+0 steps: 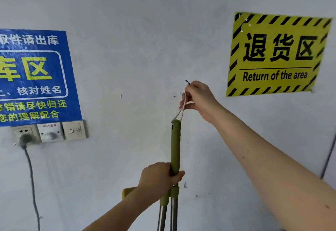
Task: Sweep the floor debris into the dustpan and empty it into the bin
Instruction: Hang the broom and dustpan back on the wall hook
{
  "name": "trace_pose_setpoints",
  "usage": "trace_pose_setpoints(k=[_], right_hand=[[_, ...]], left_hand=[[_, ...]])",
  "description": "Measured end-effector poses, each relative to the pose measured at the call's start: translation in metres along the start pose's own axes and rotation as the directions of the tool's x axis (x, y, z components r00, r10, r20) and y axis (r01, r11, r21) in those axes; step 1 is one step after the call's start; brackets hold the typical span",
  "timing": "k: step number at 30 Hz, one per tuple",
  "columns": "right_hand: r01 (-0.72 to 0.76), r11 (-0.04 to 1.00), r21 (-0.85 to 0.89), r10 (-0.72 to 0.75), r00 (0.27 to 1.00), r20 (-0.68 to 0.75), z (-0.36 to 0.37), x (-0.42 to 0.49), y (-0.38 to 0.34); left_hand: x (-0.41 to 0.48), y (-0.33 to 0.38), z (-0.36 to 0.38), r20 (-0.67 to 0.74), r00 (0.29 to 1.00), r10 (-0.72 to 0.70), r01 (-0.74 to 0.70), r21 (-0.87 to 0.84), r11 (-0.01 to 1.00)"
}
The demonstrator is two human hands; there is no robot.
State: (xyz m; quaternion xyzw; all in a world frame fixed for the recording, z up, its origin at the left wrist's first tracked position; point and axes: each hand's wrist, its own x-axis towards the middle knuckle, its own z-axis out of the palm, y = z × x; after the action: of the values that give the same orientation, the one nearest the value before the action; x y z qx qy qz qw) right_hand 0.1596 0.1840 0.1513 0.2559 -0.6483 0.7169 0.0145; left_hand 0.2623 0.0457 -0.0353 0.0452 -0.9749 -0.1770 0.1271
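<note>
My left hand (pixel 161 174) grips the olive-green padded broom handle (pixel 175 143), upright before the grey wall (pixel 127 49). My right hand (pixel 198 98) pinches its white cord loop (pixel 182 108) just below the black wall hook (pixel 187 81). Whether I'm fetching or stowing it, I can't tell. Next, the loop must pass cleanly over the hook's tip.

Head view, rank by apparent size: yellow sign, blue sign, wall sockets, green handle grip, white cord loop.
1. yellow sign and blue sign: similar; the blue one is cropped.
2. wall sockets
3. green handle grip
4. white cord loop
</note>
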Motion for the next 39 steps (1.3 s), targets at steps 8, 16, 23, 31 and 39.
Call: trace_pose_setpoints(k=[8, 16, 23, 31, 39], right_hand=[[0.012, 0.977, -0.214, -0.032, 0.995, -0.090, 0.006, 0.025, 0.022], [0.028, 0.950, -0.310, 0.002, 0.995, 0.095, -0.023, 0.054, 0.041], [0.190, 0.868, -0.459, -0.173, 0.982, 0.081, -0.043, 0.086, 0.048], [-0.028, 0.999, 0.016, 0.024, 0.977, 0.214, -0.058, 0.138, 0.073], [-0.300, 0.905, 0.303, 0.130, 0.871, 0.474, -0.070, 0.184, 0.088]], left_hand=[[0.042, -0.040, 0.019, 0.108, 0.989, 0.096, -0.096, -0.007, 0.995], [0.075, -0.042, 0.035, 0.149, 0.985, 0.084, -0.078, -0.044, 0.996], [0.110, -0.035, 0.047, 0.164, 0.985, 0.051, -0.036, -0.090, 0.995], [0.174, -0.004, 0.061, 0.151, 0.989, -0.002, 0.030, -0.183, 0.983], [0.209, 0.001, 0.064, 0.245, 0.964, -0.103, 0.142, -0.145, 0.979]])
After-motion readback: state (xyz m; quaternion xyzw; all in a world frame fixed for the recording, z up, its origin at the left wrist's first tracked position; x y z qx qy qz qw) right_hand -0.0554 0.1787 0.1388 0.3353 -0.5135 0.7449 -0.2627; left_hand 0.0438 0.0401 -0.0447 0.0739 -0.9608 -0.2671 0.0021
